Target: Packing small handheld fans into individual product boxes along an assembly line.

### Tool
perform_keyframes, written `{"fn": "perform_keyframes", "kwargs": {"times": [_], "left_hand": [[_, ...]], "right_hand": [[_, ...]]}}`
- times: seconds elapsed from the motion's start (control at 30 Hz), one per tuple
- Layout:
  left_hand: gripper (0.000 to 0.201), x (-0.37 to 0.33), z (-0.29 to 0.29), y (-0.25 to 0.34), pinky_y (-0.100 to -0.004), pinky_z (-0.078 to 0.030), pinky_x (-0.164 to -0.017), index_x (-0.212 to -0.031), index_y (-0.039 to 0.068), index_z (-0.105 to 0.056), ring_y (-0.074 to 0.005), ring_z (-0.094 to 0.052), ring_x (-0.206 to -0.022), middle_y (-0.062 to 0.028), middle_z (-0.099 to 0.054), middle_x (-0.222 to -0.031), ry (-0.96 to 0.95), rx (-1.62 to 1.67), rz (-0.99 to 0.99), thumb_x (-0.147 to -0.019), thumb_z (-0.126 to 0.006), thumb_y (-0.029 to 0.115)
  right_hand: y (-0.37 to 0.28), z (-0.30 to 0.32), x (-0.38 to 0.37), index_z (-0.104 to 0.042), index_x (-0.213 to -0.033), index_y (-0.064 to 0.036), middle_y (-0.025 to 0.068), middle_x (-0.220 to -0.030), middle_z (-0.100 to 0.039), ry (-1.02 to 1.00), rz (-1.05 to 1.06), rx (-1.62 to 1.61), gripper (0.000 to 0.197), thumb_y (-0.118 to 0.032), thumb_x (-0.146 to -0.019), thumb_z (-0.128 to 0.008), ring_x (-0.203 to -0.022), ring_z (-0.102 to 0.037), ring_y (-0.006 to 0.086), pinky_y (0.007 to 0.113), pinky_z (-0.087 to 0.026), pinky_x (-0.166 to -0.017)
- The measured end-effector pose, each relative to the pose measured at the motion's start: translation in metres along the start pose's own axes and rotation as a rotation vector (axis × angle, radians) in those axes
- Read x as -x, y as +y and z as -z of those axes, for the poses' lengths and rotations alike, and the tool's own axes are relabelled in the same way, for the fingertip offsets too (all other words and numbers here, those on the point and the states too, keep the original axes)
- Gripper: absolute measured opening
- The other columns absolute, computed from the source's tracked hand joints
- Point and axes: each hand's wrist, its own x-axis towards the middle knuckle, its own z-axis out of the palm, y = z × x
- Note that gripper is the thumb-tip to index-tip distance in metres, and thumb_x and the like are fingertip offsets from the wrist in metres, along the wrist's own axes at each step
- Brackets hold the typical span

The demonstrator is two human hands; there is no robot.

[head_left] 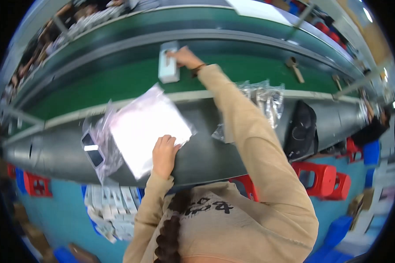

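Note:
My right hand (185, 58) reaches far forward over the green belt, its fingers closed on the upper right side of a slim white box (168, 70). A small dark mark or cutout shows on the box near my fingertips. Closer in, my left hand (164, 154) lies with its fingers stretched out on the lower right part of a flat white stack (140, 127) in clear plastic. To the left of that stack, a dark phone-like item (93, 150) with a white band rests on or in crumpled clear plastic.
Several clear plastic packets (267, 101) lie right of the stack, partly behind my right arm. A black bag (301, 129) sits farther right on the grey table (202, 160). On the green belt (245, 65) is a brown tool-like object (295, 69). Red stools (318, 177) stand below, with a crate of white boxes (112, 204).

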Motion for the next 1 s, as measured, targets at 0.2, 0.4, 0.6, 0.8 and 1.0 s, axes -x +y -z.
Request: {"fn": "perform_keyframes", "kwargs": {"times": [0.2,0.4,0.6,0.8,1.0], "left_hand": [[0.011,0.009,0.011,-0.005,-0.0389,-0.046,-0.071,-0.089,0.001,-0.065,-0.0299,-0.055,-0.083,-0.0118,-0.057,-0.087,-0.003,-0.077,0.117,-0.079,-0.063,0.001],[0.018,-0.017,0.013,0.001,-0.0394,-0.047,-0.067,-0.099,0.000,-0.065,-0.0298,-0.057,-0.077,-0.0126,-0.060,-0.081,-0.021,0.042,0.177,-0.081,-0.062,0.001],[0.021,0.004,0.031,0.003,-0.0295,-0.051,-0.066,-0.099,0.002,-0.066,-0.0202,-0.066,-0.068,-0.0114,-0.066,-0.076,0.025,0.260,0.568,-0.078,-0.064,-0.002],[0.020,-0.001,0.029,-0.013,-0.0258,-0.050,-0.065,-0.094,0.001,-0.068,-0.0149,-0.065,-0.067,-0.0088,-0.068,-0.075,-0.070,0.457,0.616,-0.074,-0.072,0.004],[0.015,-0.003,0.021,-0.029,-0.0244,-0.051,-0.066,-0.093,0.001,-0.070,-0.0134,-0.066,-0.070,-0.0095,-0.070,-0.079,-0.110,0.720,0.677,-0.080,-0.070,0.007]], "right_hand": [[-0.070,0.046,0.031,-0.069,-0.091,-0.0002,0.0142,-0.083,-0.070,-0.189,0.037,0.617,0.055,-0.054,-0.080,-0.060,-0.078,-0.066,0.0314,0.039,-0.051,-0.074],[0.051,0.356,0.030,-0.068,-0.094,-0.0057,0.0199,-0.095,-0.066,0.375,0.083,1.364,0.040,-0.042,-0.082,-0.058,-0.091,-0.064,0.0359,0.049,-0.051,-0.076],[0.082,0.387,0.057,-0.025,-0.145,-0.0088,0.0261,-0.130,-0.051,0.544,-0.379,1.125,0.096,-0.053,-0.070,-0.067,-0.120,-0.051,0.0392,0.053,-0.042,-0.096],[0.136,0.458,0.062,-0.061,-0.105,-0.0026,0.0219,-0.101,-0.067,0.490,-0.325,1.072,0.053,-0.041,-0.069,-0.070,-0.097,-0.065,0.0341,0.042,-0.049,-0.081],[0.051,0.456,0.071,-0.055,-0.114,0.0027,0.0216,-0.099,-0.065,0.303,0.132,1.247,0.065,-0.051,-0.079,-0.068,-0.092,-0.064,0.0351,0.041,-0.048,-0.081]]}}
